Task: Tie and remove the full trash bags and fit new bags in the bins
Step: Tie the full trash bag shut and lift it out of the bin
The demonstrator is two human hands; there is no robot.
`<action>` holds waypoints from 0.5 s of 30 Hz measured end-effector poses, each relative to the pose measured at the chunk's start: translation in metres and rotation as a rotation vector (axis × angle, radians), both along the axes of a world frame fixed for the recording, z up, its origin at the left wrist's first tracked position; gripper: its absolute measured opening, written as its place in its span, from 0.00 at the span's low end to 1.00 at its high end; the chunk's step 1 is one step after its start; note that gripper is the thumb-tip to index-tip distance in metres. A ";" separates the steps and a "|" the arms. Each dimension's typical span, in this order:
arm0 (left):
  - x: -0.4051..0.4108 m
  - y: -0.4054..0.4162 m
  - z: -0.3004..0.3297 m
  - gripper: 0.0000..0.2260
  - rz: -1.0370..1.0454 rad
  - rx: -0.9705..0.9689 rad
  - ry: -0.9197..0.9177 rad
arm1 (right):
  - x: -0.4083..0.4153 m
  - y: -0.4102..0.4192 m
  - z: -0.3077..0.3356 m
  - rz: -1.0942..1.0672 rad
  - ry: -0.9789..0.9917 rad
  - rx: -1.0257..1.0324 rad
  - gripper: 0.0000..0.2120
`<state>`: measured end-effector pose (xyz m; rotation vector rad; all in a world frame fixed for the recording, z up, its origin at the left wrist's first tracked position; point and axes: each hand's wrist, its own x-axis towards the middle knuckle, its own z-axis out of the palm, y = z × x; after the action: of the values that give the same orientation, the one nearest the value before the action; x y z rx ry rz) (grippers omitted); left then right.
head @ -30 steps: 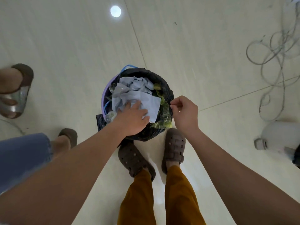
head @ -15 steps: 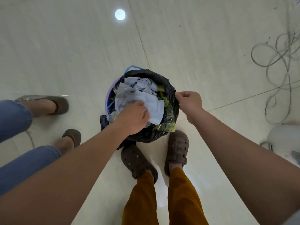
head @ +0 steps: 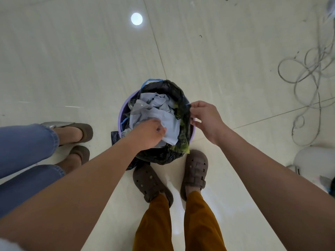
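While left hand (head: 148, 133) presses curled fingers onto crumpled grey-blue paper (head: 155, 113) atop rubbish, right hand (head: 204, 118) pinches right rim of black trash bag (head: 174, 91); bag sits full inside lilac bin (head: 121, 115) on pale tiled floor (head: 72, 60), just ahead of brown clogs (head: 194, 171); second person's jeans (head: 27, 142) at left; cables (head: 308, 73) far right

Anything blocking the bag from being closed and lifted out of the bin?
Yes: crumpled paper heaps above the black bag mouth, and the left hand presses it down. The right hand pinches the bag's rim. Nothing visible stands above the purple bin.
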<state>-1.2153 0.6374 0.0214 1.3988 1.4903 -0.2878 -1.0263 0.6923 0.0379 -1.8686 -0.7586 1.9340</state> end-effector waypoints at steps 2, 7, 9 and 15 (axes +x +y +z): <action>-0.002 0.000 -0.002 0.12 0.108 0.003 -0.030 | -0.003 0.008 0.000 -0.046 0.002 -0.012 0.05; -0.004 -0.012 -0.002 0.12 0.160 0.150 -0.045 | -0.011 0.012 -0.007 0.214 -0.249 0.144 0.15; -0.005 -0.018 -0.002 0.12 0.122 0.175 -0.033 | -0.010 0.003 -0.007 0.200 -0.347 0.196 0.08; 0.005 -0.010 -0.002 0.16 0.030 0.077 -0.032 | 0.023 -0.030 -0.002 -0.109 -0.397 0.069 0.08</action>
<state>-1.2107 0.6275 0.0190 1.4343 1.5082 -0.1905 -1.0032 0.6624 0.0361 -2.2291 -0.8031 1.4692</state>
